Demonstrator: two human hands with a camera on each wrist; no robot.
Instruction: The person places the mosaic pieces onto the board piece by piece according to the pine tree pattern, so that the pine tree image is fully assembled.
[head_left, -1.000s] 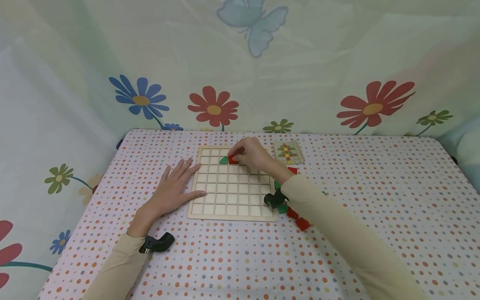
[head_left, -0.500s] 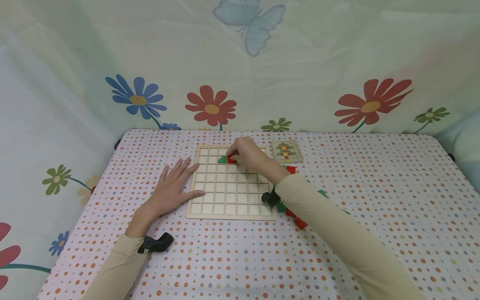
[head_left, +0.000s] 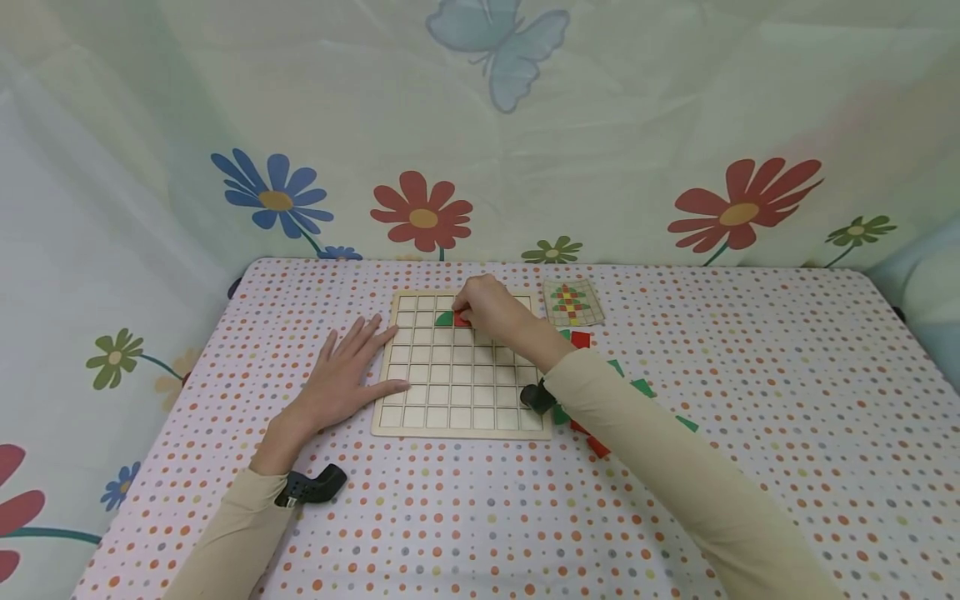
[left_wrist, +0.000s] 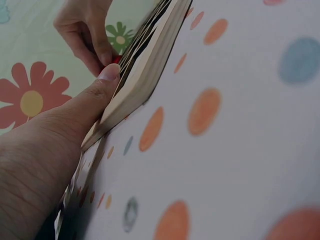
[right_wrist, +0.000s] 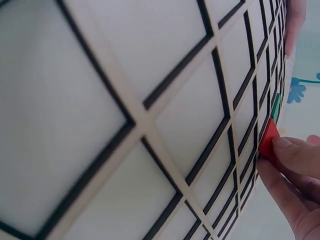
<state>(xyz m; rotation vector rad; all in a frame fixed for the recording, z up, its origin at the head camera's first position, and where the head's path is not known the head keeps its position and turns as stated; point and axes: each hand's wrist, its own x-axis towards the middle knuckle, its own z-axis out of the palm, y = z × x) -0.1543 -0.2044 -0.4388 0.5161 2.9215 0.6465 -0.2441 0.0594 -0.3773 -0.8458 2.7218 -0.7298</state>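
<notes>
Your right hand (head_left: 492, 310) pinches the red tile (right_wrist: 269, 140) between thumb and fingers, near the far edge of the grid board (head_left: 461, 433); the tile lies directly at those fingertips, just right of the green piece (head_left: 445, 319); partly covered, it shows no clear long axis; full seating cannot be confirmed; your left hand (head_left: 341, 379), fingers spread, grasping nothing, touches the board's left edge, farther from the tile.
</notes>
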